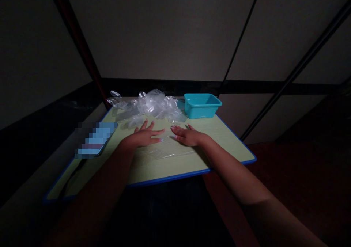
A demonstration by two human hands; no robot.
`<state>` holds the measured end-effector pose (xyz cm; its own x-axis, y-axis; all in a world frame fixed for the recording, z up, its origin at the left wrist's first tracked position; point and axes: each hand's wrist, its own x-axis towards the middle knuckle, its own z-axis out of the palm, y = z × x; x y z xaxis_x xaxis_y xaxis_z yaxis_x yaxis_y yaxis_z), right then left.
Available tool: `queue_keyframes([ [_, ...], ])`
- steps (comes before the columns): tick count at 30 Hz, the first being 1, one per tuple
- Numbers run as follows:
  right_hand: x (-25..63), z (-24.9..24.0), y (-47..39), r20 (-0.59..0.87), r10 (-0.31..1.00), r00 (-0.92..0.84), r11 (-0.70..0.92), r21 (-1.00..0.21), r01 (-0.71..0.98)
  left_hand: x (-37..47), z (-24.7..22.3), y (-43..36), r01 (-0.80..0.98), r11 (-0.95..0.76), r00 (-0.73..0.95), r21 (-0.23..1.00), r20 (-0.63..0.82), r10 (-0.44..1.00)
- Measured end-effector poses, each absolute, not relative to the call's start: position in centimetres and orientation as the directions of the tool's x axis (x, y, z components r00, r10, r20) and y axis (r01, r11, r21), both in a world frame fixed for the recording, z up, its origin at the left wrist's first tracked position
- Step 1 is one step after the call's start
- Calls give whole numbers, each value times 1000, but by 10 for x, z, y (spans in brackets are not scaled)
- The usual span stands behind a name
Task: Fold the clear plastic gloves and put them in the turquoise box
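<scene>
A thin clear plastic sheet or bag (171,152) lies flat on the pale table in front of me. My left hand (144,135) rests on it with fingers spread, holding nothing. On its right side my right hand (187,135) lies palm down, fingers stretched out, also holding nothing. A small gap separates the two hands. Just beyond them is a crumpled heap of clear plastic (155,106), close to my left fingertips. The clear sheet's exact outline is hard to make out.
A turquoise plastic basket (202,110) stands at the table's back right. A phone (100,139), partly pixelated, is at the left edge with a dark cable or strap below. The table (227,148) has a blue rim; cabinet-like panels rise behind it.
</scene>
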<state>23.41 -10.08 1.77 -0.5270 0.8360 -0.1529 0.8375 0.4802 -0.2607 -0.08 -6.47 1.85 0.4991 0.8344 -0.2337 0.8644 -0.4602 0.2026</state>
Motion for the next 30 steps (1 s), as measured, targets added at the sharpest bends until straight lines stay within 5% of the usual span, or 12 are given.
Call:
queue_keyframes([
  [14, 281, 16, -86, -288, 848, -444, 372, -273, 887, -4, 13, -60, 858, -464, 507, 221, -215, 835],
  [21, 275, 19, -89, -121, 900, -418, 361, -329, 873, -3, 16, -62, 859, -459, 505, 227, -231, 831],
  [30, 213, 18, -110, -24, 725, -689, 640, -347, 686, 1, 18, -65, 881, -433, 470, 192, -247, 847],
])
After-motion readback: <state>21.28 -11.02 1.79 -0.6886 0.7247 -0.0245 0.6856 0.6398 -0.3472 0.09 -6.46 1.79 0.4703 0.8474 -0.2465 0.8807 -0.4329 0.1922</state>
